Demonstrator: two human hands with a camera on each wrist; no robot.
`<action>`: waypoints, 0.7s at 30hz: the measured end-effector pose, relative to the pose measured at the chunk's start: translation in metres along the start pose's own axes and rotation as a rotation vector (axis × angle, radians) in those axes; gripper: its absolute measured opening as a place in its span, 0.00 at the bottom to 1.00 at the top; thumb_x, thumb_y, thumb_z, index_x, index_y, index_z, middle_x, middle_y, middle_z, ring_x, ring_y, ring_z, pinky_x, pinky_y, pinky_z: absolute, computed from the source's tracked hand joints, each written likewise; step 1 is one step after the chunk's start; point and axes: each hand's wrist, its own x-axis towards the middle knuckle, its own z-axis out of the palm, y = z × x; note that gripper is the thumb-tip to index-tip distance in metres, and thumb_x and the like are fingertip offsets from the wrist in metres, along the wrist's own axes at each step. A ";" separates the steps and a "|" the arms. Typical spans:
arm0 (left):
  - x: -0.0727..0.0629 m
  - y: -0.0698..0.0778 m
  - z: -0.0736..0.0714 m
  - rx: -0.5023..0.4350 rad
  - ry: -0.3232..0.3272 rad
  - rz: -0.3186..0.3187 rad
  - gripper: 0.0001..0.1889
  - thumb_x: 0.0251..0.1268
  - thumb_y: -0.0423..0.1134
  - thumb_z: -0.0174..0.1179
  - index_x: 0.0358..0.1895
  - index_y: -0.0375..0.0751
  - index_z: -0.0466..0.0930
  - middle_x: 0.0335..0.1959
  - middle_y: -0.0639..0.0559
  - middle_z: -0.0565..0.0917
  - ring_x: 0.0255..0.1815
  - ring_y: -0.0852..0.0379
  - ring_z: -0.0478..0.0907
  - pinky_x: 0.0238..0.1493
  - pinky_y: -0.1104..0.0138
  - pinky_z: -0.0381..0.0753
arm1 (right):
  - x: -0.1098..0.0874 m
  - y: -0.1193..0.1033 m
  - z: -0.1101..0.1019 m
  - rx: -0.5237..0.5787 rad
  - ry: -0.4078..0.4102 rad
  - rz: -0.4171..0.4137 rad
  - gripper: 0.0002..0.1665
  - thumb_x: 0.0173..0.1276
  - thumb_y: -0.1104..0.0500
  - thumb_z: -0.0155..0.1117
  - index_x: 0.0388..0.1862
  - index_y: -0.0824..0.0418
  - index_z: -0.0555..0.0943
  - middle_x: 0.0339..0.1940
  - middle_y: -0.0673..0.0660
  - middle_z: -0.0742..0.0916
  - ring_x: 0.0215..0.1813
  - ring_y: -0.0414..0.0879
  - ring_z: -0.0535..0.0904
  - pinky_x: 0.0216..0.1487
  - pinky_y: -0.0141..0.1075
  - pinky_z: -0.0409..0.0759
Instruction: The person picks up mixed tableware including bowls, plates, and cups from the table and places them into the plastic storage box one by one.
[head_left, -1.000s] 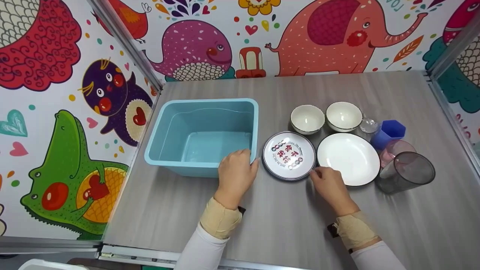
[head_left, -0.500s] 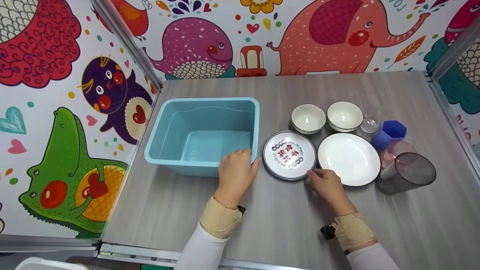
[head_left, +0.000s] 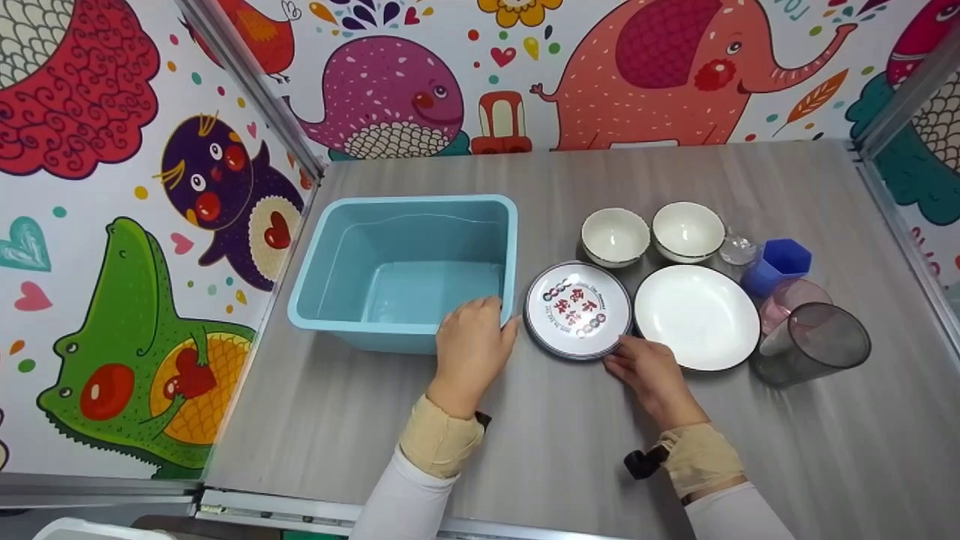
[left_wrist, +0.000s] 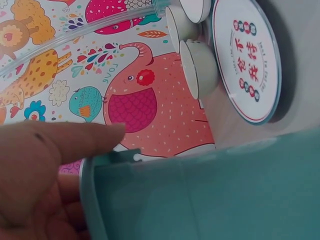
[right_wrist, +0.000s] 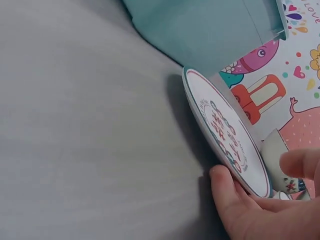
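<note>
My left hand (head_left: 474, 346) grips the near right corner of a light blue plastic storage bin (head_left: 382, 328). In the left wrist view, its fingers (left_wrist: 74, 215) are on one side of the bin's rim. My right hand (head_left: 654, 375) is at the near right edge of a small white plate (head_left: 559, 330) with red characters and a dark rim. In the right wrist view, a fingertip (right_wrist: 220, 175) touches the plate's edge from below, while another digit stands apart above it. The plate lies on the table; whether others are stacked under it is hard to tell.
Two white bowls, one left (head_left: 615, 236) and one right (head_left: 688, 231), stand behind the plates. A larger white plate (head_left: 697, 319) lies to the right. Beyond it are a clear glass item (head_left: 739, 251), a blue hexagonal cup (head_left: 772, 271), a pink cup (head_left: 787, 300) and a tilted grey tumbler (head_left: 814, 349).
My right hand has shifted slightly left, its fingers moving toward the underside of the small plate's near edge. The left hand keeps its hold on the bin.
</note>
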 end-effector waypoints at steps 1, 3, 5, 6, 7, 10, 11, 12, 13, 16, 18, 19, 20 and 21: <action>0.000 0.000 0.000 0.001 -0.002 -0.002 0.15 0.65 0.49 0.68 0.43 0.39 0.87 0.38 0.46 0.90 0.42 0.47 0.87 0.43 0.53 0.83 | 0.001 0.000 0.000 0.025 0.006 0.014 0.28 0.80 0.59 0.50 0.69 0.78 0.64 0.42 0.57 0.84 0.41 0.42 0.84 0.55 0.34 0.84; 0.000 0.000 0.000 0.003 -0.006 -0.005 0.15 0.65 0.49 0.68 0.43 0.39 0.87 0.39 0.46 0.90 0.42 0.47 0.87 0.43 0.53 0.83 | 0.002 0.000 0.001 0.061 0.019 0.037 0.28 0.80 0.59 0.50 0.70 0.76 0.63 0.43 0.57 0.84 0.42 0.43 0.84 0.56 0.36 0.84; 0.000 0.000 0.000 0.003 -0.008 -0.006 0.16 0.65 0.49 0.69 0.43 0.39 0.87 0.39 0.46 0.90 0.42 0.47 0.87 0.43 0.53 0.83 | 0.003 0.000 0.002 0.094 0.031 0.054 0.28 0.80 0.59 0.50 0.71 0.74 0.62 0.44 0.57 0.83 0.42 0.44 0.85 0.56 0.37 0.84; 0.001 -0.001 0.000 0.003 -0.008 -0.006 0.16 0.65 0.49 0.69 0.44 0.39 0.87 0.39 0.46 0.90 0.43 0.47 0.87 0.43 0.53 0.83 | 0.003 0.000 0.003 0.109 0.037 0.058 0.28 0.80 0.59 0.50 0.71 0.74 0.63 0.43 0.57 0.84 0.42 0.44 0.85 0.56 0.37 0.84; 0.000 -0.001 0.002 0.002 -0.010 -0.006 0.16 0.65 0.49 0.69 0.44 0.39 0.87 0.39 0.46 0.90 0.43 0.47 0.87 0.43 0.53 0.83 | 0.003 0.001 0.003 0.121 0.046 0.060 0.28 0.80 0.59 0.50 0.71 0.74 0.63 0.43 0.57 0.84 0.41 0.44 0.85 0.56 0.37 0.85; -0.001 -0.001 0.004 -0.004 -0.019 -0.008 0.16 0.65 0.49 0.69 0.44 0.39 0.87 0.40 0.45 0.90 0.43 0.47 0.87 0.44 0.53 0.84 | 0.002 0.003 0.003 0.140 0.062 0.065 0.26 0.80 0.60 0.50 0.70 0.73 0.65 0.40 0.54 0.85 0.40 0.43 0.84 0.54 0.36 0.85; -0.001 -0.001 0.004 -0.006 -0.022 -0.011 0.16 0.65 0.48 0.69 0.45 0.38 0.87 0.40 0.45 0.90 0.43 0.47 0.87 0.45 0.53 0.84 | 0.002 0.003 0.004 0.146 0.067 0.066 0.25 0.80 0.61 0.50 0.69 0.73 0.65 0.39 0.54 0.85 0.39 0.43 0.84 0.53 0.35 0.85; -0.001 -0.001 0.004 -0.009 -0.026 -0.015 0.16 0.65 0.48 0.69 0.45 0.38 0.87 0.40 0.45 0.90 0.43 0.47 0.87 0.45 0.53 0.84 | 0.002 0.003 0.005 0.153 0.073 0.068 0.23 0.80 0.61 0.51 0.67 0.72 0.66 0.38 0.54 0.85 0.39 0.43 0.84 0.53 0.35 0.85; -0.001 -0.001 0.004 -0.012 -0.029 -0.018 0.16 0.65 0.48 0.68 0.45 0.38 0.87 0.40 0.45 0.90 0.44 0.46 0.87 0.45 0.53 0.84 | 0.002 0.003 0.006 0.156 0.076 0.069 0.22 0.79 0.62 0.51 0.66 0.72 0.67 0.38 0.54 0.84 0.39 0.43 0.83 0.53 0.35 0.85; -0.001 -0.001 0.003 -0.022 -0.036 -0.022 0.17 0.65 0.48 0.69 0.45 0.38 0.87 0.41 0.45 0.90 0.43 0.46 0.87 0.45 0.53 0.84 | 0.002 0.002 0.008 0.167 0.080 0.077 0.17 0.79 0.63 0.52 0.62 0.70 0.69 0.38 0.54 0.83 0.39 0.42 0.82 0.53 0.34 0.85; -0.001 -0.002 0.002 -0.026 -0.036 -0.020 0.17 0.65 0.48 0.69 0.45 0.38 0.87 0.40 0.45 0.90 0.42 0.46 0.86 0.44 0.53 0.84 | 0.002 0.001 0.010 0.177 0.084 0.084 0.15 0.78 0.63 0.52 0.59 0.69 0.71 0.38 0.54 0.82 0.40 0.43 0.82 0.54 0.35 0.84; 0.000 -0.002 0.002 -0.026 -0.033 -0.016 0.17 0.65 0.49 0.69 0.45 0.38 0.87 0.39 0.45 0.90 0.42 0.46 0.86 0.44 0.53 0.84 | 0.002 0.001 0.010 0.183 0.080 0.087 0.15 0.78 0.63 0.53 0.59 0.69 0.71 0.39 0.54 0.82 0.41 0.43 0.82 0.55 0.36 0.84; 0.000 -0.002 0.002 -0.027 -0.030 -0.014 0.16 0.65 0.49 0.69 0.45 0.38 0.87 0.39 0.45 0.90 0.41 0.46 0.86 0.43 0.53 0.84 | 0.002 0.000 0.010 0.190 0.079 0.089 0.15 0.78 0.63 0.53 0.59 0.68 0.72 0.39 0.54 0.82 0.42 0.43 0.81 0.56 0.36 0.83; 0.001 -0.002 0.002 -0.027 -0.027 -0.012 0.17 0.65 0.49 0.69 0.45 0.38 0.87 0.39 0.45 0.89 0.41 0.46 0.86 0.43 0.53 0.84 | 0.002 -0.001 0.011 0.197 0.079 0.091 0.15 0.78 0.63 0.53 0.59 0.68 0.72 0.40 0.54 0.82 0.43 0.43 0.81 0.57 0.37 0.83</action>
